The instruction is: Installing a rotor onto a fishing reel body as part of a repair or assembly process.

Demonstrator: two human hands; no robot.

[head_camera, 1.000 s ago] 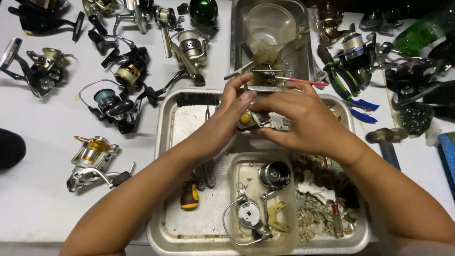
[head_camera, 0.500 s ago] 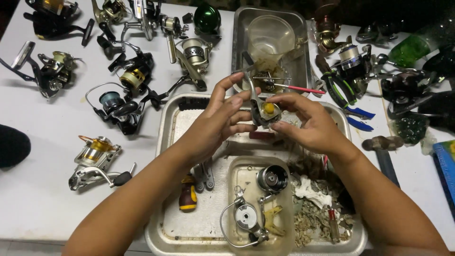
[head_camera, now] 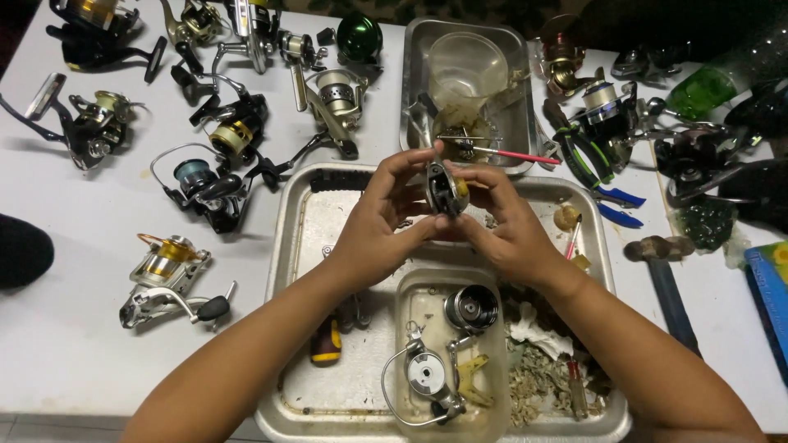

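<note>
Both hands are up over the big dented metal tray (head_camera: 305, 215), pinching one small dark round reel part with a yellow spot (head_camera: 444, 189) between them. Left hand (head_camera: 382, 223) clamps it from the left with thumb and curled fingers; right hand (head_camera: 506, 226) cups it from the right and below. Fingers cover most of the part, so its full shape is hard to make out.

Nearest the camera, the forearms run off the bottom edge. Between them sits a clear plastic tub (head_camera: 413, 299) holding a black spool (head_camera: 471, 308) and a silver rotor with a wire bail (head_camera: 424, 375). A yellow-and-black screwdriver handle (head_camera: 327, 342) pokes out from under the left forearm, its tip hidden. Pale crumbly debris (head_camera: 538, 371) fills the tray's right corner.

Compared with half a second ago, the part has turned edge-on and the hands have closed in tighter around it.

Farther back, a smaller steel tray (head_camera: 510, 123) holds a clear plastic cup (head_camera: 466, 64) and a red-handled pick (head_camera: 501, 152). Assorted spinning reels (head_camera: 215, 164) crowd the white table (head_camera: 66, 328) to the left; on the right, a wooden-handled hammer (head_camera: 663, 271), its handle partly hidden by the right forearm.
</note>
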